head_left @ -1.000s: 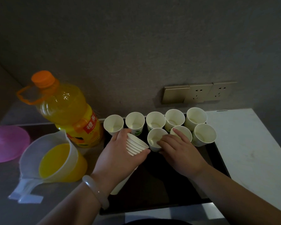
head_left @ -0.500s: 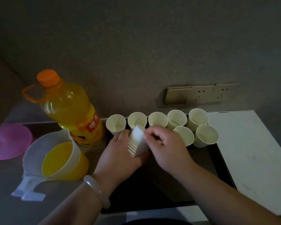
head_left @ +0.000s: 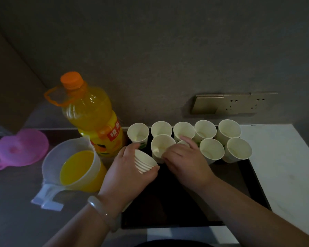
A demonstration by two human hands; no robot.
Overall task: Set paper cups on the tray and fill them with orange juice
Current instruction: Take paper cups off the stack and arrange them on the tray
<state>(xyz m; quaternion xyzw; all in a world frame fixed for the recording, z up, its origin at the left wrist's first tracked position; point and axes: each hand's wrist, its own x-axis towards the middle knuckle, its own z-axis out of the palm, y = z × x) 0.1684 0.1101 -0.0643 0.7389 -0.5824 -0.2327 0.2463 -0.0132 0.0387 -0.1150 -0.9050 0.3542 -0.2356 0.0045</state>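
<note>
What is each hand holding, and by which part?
The left hand grips the stack of paper cups round its side, just below the rims. The right hand pinches a single paper cup by its near rim, on the tray.

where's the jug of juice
In the head view the jug sits left of the tray, in front of the orange juice bottle, beside the left hand.

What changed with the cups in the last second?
The right hand pulled one cup off the stack and brought it to the tray, front row, still gripping it. The left hand still holds the stack; bottle, jug and other cups stayed put.
</note>
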